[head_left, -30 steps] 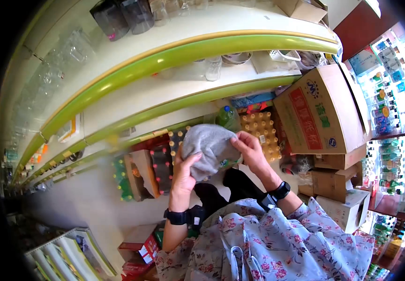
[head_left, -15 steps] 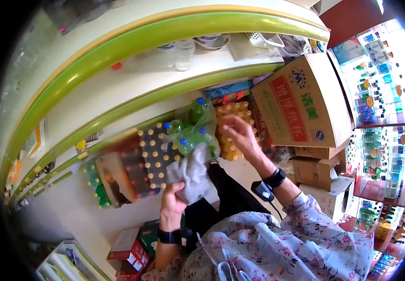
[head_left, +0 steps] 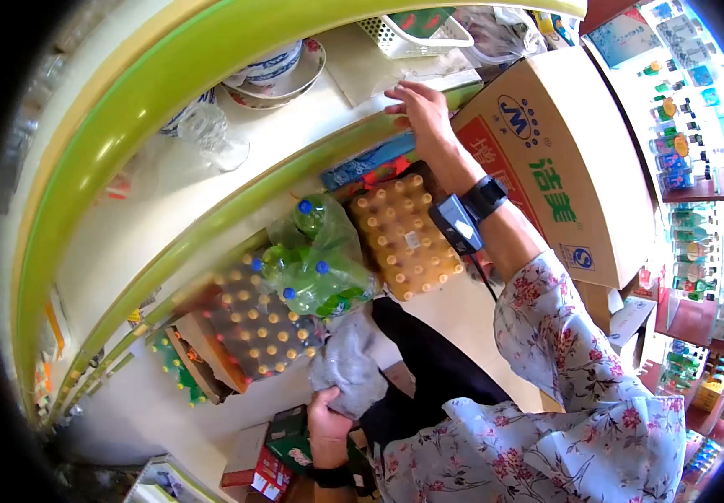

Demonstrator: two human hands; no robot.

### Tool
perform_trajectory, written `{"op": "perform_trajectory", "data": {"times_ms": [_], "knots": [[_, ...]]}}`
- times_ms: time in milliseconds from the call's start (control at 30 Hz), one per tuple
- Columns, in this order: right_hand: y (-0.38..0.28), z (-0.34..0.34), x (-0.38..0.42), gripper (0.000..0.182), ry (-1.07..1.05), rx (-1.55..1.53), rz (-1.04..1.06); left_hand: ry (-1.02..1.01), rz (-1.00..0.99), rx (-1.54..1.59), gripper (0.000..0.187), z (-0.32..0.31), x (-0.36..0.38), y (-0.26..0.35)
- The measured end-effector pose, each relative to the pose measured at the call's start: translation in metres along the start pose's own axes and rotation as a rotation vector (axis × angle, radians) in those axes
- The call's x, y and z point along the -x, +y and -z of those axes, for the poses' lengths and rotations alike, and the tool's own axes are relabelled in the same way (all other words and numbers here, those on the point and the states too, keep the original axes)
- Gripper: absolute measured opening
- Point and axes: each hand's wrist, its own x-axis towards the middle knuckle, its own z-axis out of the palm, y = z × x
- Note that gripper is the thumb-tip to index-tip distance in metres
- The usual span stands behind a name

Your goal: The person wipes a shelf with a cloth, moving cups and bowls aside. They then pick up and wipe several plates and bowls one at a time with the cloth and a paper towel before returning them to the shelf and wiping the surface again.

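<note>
A crumpled grey cloth [head_left: 349, 369] hangs from my left hand [head_left: 328, 417], whose fingers are closed around its lower edge. My right hand [head_left: 423, 113] is stretched out at the green front edge of the shelf [head_left: 370, 130], fingers apart and holding nothing. Just beyond its fingertips lies a flat clear sheet [head_left: 400, 80] on the shelf board. Below the right forearm stands a shrink-wrapped pack of orange drink bottles [head_left: 408, 239]. Beside it are large green bottles with blue caps [head_left: 320, 268] in clear plastic wrap, close above the cloth.
On the shelf are a white perforated basket [head_left: 416, 40], patterned bowls [head_left: 278, 71] and a clear glass [head_left: 203, 134]. A large cardboard box [head_left: 576, 168] stands right of my right arm. Dark bottle packs [head_left: 266, 323] sit at left, and a red box [head_left: 253, 461] is near my left wrist.
My right hand has moved up from above the orange bottle pack to the shelf edge. The view has shifted closer to the shelf. The left hand still holds the grey cloth.
</note>
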Motion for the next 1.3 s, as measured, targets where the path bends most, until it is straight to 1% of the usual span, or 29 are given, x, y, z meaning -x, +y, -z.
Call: {"op": "perform_trajectory", "data": {"times_ms": [33,67,100,133,200,233,267,333,400,433,467,500,533,567,667,733,767,867,933,967,1033,1067,1100,1200,1267,1300], "knots": [[-0.004,-0.001,-0.002,0.042,-0.007,0.006,0.003,0.016,0.015,-0.032,0.064,-0.002,-0.002,-0.001],[-0.007,-0.001,-0.001,0.041,-0.007,0.012,0.008,-0.016,0.011,-0.063,0.063,-0.001,-0.005,-0.003],[-0.004,0.002,-0.008,0.037,-0.054,0.01,-0.055,-0.053,0.012,-0.1,0.063,0.001,-0.01,-0.003],[-0.007,0.0,-0.004,0.037,-0.03,-0.084,-0.09,-0.101,0.015,-0.136,0.062,-0.003,-0.013,-0.002],[-0.017,0.003,-0.008,0.036,-0.044,-0.23,-0.201,-0.118,0.016,-0.195,0.06,-0.018,-0.016,0.002],[-0.013,0.004,-0.017,0.036,-0.058,-0.264,-0.153,-0.126,0.01,-0.246,0.059,-0.028,-0.016,0.004],[-0.009,0.007,-0.025,0.034,-0.067,-0.32,-0.2,-0.132,0.004,-0.295,0.058,-0.035,-0.018,0.007],[0.001,0.006,-0.031,0.036,-0.069,-0.36,-0.22,-0.138,0.003,-0.37,0.057,-0.039,-0.021,0.012],[0.002,0.008,-0.031,0.038,-0.127,-0.452,-0.2,-0.158,-0.021,-0.435,0.058,-0.054,-0.02,0.015],[0.0,0.01,-0.03,0.036,-0.145,-0.469,-0.201,-0.113,-0.032,-0.435,0.059,-0.055,-0.022,0.012],[-0.002,0.012,-0.029,0.035,-0.16,-0.486,-0.203,-0.111,-0.013,-0.424,0.06,-0.059,-0.025,0.011],[-0.003,0.012,-0.033,0.028,-0.169,-0.44,-0.2,-0.108,0.006,-0.416,0.06,-0.066,-0.025,0.01],[-0.001,0.011,-0.04,0.021,-0.14,-0.377,-0.154,-0.102,0.025,-0.409,0.061,-0.071,-0.025,0.009],[-0.003,0.01,-0.038,0.018,-0.129,-0.384,-0.146,-0.083,0.034,-0.416,0.061,-0.071,-0.025,0.01],[-0.006,0.005,-0.032,0.014,-0.158,-0.431,-0.125,-0.085,0.004,-0.462,0.061,-0.076,-0.021,0.015],[-0.001,0.004,-0.031,0.013,-0.201,-0.462,-0.13,-0.046,0.012,-0.46,0.061,-0.084,-0.023,0.022],[0.0,0.006,-0.032,0.014,-0.232,-0.452,-0.12,-0.032,0.013,-0.456,0.061,-0.089,-0.027,0.026],[0.001,0.007,-0.03,0.023,-0.205,-0.457,-0.248,-0.059,-0.1,-0.486,0.062,-0.099,-0.048,0.048],[-0.001,0.011,-0.024,0.03,-0.106,-0.459,-0.221,-0.141,-0.159,-0.495,0.061,-0.132,-0.057,0.063],[-0.002,0.015,-0.02,0.034,-0.06,-0.459,-0.206,-0.14,-0.195,-0.482,0.06,-0.148,-0.061,0.067],[0.0,0.03,-0.009,0.039,-0.141,-0.403,-0.152,-0.15,-0.291,-0.435,0.059,-0.174,-0.068,0.072],[0.008,0.029,0.004,0.042,-0.176,-0.371,-0.141,-0.149,-0.34,-0.433,0.059,-0.176,-0.07,0.083],[0.003,0.035,0.018,0.041,-0.195,-0.304,-0.146,-0.17,-0.356,-0.436,0.059,-0.188,-0.071,0.086],[0.012,0.052,0.062,0.046,-0.309,-0.317,-0.094,-0.216,-0.412,-0.449,0.059,-0.215,-0.069,0.088],[0.004,0.059,0.106,0.048,-0.417,-0.26,-0.164,-0.233,-0.446,-0.478,0.057,-0.219,-0.07,0.085],[0.007,0.058,0.123,0.051,-0.476,-0.284,-0.188,-0.215,-0.453,-0.524,0.055,-0.217,-0.071,0.078]]}}
